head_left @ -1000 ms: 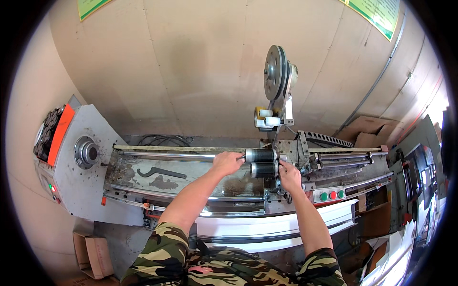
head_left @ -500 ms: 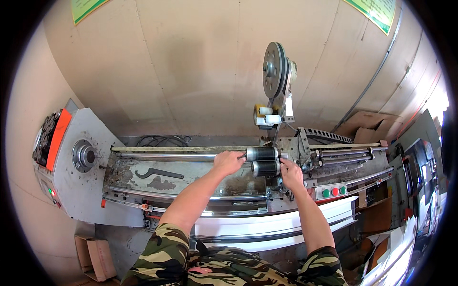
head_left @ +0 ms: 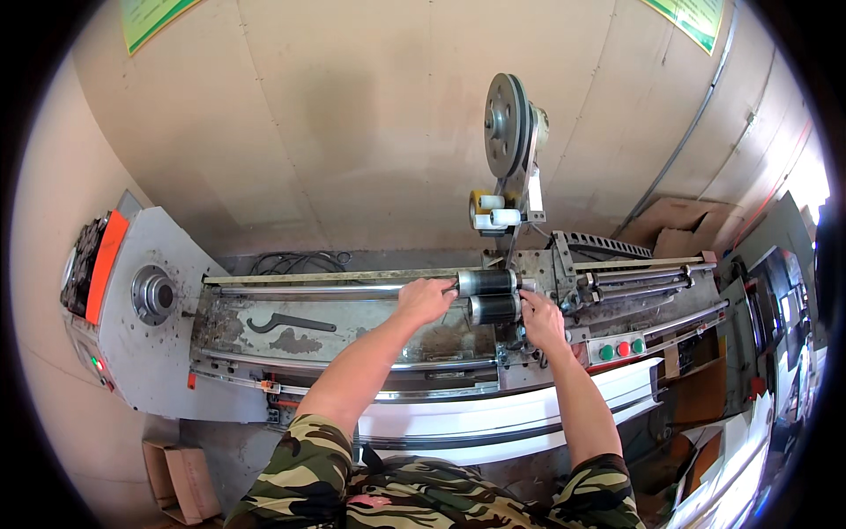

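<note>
Two short black rollers with metal ends lie one behind the other on the machine's carriage: the far roller [head_left: 486,282] and the near roller [head_left: 495,309]. My left hand [head_left: 425,300] is closed at the left end of the far roller. Something small and dark shows at its fingertips, too small to name. At the right end of the rollers, my right hand [head_left: 543,321] has its fingers pinched together beside a small metal shaft end [head_left: 527,285]. What that hand grips is hidden by the fingers.
Above the carriage rises a grey pulley wheel [head_left: 507,125] with white rollers [head_left: 504,217] below it. A hook spanner [head_left: 291,323] lies on the worn bed to the left, before the grey headstock [head_left: 189,309]. Push buttons [head_left: 623,349] sit right of my right hand.
The whole view has shifted slightly. Both hands stay at the two ends of the rollers, with only a slight change in the right hand's fingers.
</note>
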The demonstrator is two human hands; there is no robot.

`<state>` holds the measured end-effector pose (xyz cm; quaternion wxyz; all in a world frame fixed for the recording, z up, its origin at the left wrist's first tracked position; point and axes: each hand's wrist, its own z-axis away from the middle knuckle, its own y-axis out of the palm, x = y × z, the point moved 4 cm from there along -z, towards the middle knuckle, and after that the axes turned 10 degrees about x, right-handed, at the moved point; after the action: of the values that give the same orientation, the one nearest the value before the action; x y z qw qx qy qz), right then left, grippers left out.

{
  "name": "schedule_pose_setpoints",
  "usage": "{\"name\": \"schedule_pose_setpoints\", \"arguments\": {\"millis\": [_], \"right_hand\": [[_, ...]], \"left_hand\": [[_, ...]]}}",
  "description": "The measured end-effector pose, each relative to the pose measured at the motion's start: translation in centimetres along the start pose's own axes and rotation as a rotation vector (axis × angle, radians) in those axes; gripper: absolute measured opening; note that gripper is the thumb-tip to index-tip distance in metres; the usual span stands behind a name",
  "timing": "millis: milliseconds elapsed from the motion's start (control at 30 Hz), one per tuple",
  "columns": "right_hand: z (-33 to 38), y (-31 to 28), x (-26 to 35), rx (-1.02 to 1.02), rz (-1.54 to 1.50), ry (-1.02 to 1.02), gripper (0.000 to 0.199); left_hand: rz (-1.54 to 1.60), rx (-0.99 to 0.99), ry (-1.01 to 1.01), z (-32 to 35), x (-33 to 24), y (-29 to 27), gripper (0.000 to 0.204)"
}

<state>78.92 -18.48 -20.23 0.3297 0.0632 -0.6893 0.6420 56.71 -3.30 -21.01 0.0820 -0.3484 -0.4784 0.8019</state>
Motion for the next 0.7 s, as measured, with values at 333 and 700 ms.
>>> {"name": "schedule_pose_setpoints", "arguments": {"millis": [333, 700], "right_hand": [[0.3, 0.2, 1.1, -0.002, 0.110, 0.007, 0.029], [0.2, 0.7, 1.0, 0.005, 0.165, -0.035, 0.030]], "left_hand": [[0.001, 0.019, -0.011, -0.2, 0.5, 0.1, 0.041], [0.024, 0.003, 0.014, -0.3, 0.9, 0.5, 0.041]]}}
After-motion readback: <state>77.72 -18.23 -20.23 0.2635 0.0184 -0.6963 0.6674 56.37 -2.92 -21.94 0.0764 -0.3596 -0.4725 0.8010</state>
